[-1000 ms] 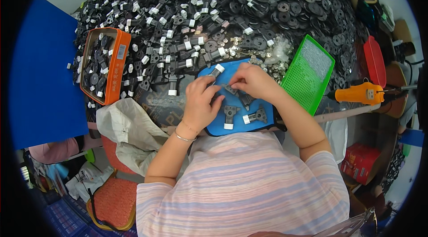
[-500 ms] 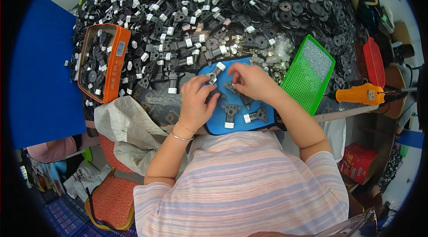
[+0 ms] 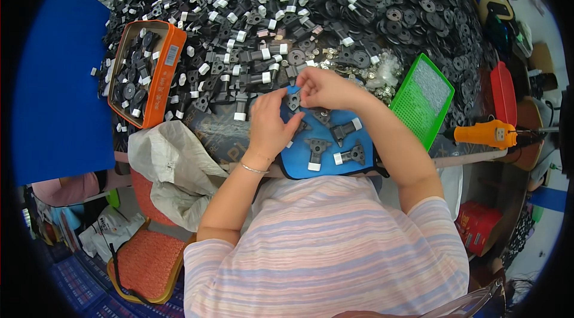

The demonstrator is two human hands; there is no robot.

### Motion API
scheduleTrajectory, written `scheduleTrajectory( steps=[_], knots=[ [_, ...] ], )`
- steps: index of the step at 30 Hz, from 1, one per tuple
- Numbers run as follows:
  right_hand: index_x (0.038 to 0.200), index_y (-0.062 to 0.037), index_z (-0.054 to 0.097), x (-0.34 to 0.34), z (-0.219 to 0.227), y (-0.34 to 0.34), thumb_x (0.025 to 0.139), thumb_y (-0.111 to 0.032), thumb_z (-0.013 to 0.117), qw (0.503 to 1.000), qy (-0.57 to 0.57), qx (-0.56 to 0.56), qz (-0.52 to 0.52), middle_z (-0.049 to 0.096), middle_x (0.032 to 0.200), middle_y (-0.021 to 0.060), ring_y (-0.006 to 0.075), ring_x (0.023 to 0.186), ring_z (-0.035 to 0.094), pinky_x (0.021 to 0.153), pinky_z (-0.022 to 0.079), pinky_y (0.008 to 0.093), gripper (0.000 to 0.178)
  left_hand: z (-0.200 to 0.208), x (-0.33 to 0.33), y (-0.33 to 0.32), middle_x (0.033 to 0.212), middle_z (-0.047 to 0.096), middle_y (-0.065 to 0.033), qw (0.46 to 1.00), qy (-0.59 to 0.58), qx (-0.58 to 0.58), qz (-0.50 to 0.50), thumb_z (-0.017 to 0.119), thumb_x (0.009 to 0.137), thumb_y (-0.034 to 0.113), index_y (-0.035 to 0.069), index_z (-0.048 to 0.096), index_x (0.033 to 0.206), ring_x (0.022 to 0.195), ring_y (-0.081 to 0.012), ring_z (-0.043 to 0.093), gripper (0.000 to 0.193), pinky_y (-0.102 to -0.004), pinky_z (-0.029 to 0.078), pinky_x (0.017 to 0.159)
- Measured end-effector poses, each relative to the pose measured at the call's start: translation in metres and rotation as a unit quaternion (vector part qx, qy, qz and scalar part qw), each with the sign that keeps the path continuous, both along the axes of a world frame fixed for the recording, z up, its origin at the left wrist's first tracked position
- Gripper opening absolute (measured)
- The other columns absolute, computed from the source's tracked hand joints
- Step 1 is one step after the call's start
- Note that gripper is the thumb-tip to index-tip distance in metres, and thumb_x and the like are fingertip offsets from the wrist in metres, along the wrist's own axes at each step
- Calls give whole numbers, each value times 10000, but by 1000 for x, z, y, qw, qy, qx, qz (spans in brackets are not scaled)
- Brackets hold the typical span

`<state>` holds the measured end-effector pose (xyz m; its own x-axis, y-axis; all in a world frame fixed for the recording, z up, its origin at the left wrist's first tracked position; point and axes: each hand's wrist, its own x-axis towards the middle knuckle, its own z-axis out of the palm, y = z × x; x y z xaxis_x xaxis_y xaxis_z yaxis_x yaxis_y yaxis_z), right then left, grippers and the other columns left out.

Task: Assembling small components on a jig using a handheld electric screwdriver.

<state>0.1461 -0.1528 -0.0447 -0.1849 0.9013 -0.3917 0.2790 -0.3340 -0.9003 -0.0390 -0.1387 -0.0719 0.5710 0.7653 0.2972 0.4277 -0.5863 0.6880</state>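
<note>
As I see it, the dark part (image 3: pixel 293 101) lies just left of the bent fingers of my nearer right hand (image 3: pixel 327 89), my left hand (image 3: pixel 269 125) gapes, and its long way or any hold I can't tell.

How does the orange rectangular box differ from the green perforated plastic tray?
Walls: the orange rectangular box has tall sides; the green perforated plastic tray looks shallower.
Contents: the box holds black pieces, some with white ends; the tray holds tiny silvery-grey bits gathered toward its far end.
Place: the box is left of the left hand; the tray is right of the right hand.
Both are open-topped.
</note>
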Motion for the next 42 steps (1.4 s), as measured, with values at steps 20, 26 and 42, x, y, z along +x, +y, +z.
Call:
scheduleTrajectory(
  steps=[20,26,42],
  knots=[
    [929,-39,475,-25,-5,-3,699,-46,585,939,-276,205,-21,625,709,81,295,715,606,604,457,390,256,-4,6,2,914,579,-90,1000,0,15,13,738,591,111,39,553,1001,870,-277,519,455,-367,397,763],
    [945,-38,463,-24,1,-7,675,-9,612,942,-270,199,-4,634,756,88,287,739,616,633,469,367,310,-4,7,0,919,574,-102,1000,-9,22,15,728,588,92,27,546,1001,874,-284,525,456,-366,408,763],
    [933,-6,460,-15,0,-10,644,1,619,985,-121,119,6,608,685,74,207,645,598,574,452,315,330,-5,5,-3,974,556,-138,999,-33,-34,1,728,590,93,2,514,1045,906,-320,515,512,-391,416,793]
  ],
)
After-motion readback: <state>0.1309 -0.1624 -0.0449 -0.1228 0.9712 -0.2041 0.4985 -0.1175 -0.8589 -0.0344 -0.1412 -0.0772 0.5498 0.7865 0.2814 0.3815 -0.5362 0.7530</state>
